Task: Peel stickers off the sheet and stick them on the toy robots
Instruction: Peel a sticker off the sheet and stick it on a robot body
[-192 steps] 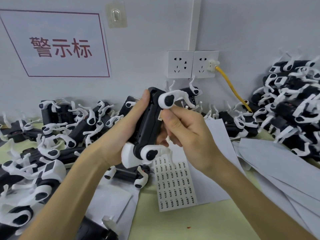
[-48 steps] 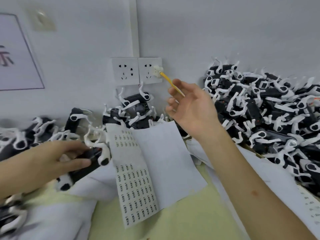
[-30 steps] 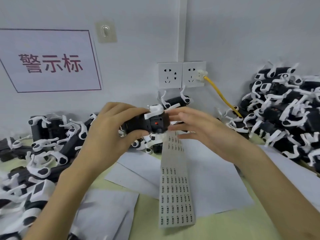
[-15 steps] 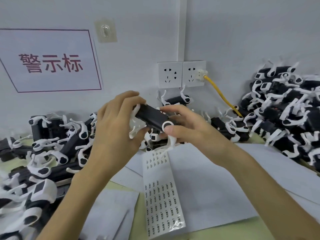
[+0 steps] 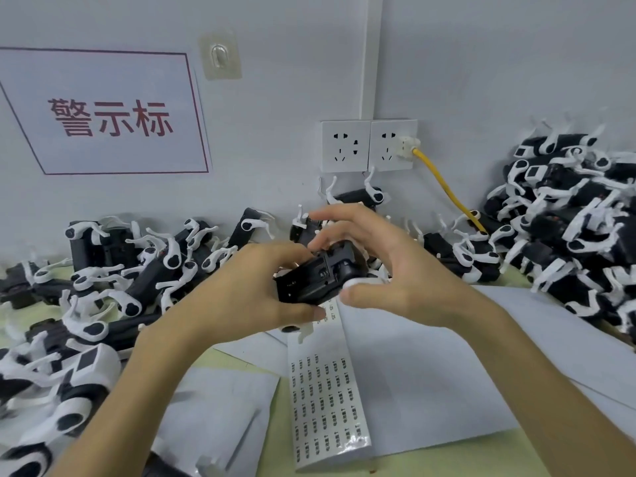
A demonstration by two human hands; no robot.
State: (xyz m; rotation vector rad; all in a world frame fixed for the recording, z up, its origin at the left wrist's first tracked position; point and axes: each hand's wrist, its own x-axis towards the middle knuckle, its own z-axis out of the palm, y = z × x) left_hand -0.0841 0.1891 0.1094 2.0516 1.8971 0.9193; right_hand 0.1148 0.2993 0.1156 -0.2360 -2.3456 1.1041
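Toy robot, black with white legs, sits at frame centre. The left hand grips it from below, and the right hand curls over its end, thumb on a white leg. The sticker sheet lies lower centre on white paper, mostly full. The left heap and right heap of robots suggest plenty remains; whether this one is stickered I cannot tell.

A single wide-angle head view looks forward and down from the person's own eye height, close over the table, facing the wall with its sign and sockets, the left grip and right grip clasping a toy robot at mid-frame, forearms entering from below.
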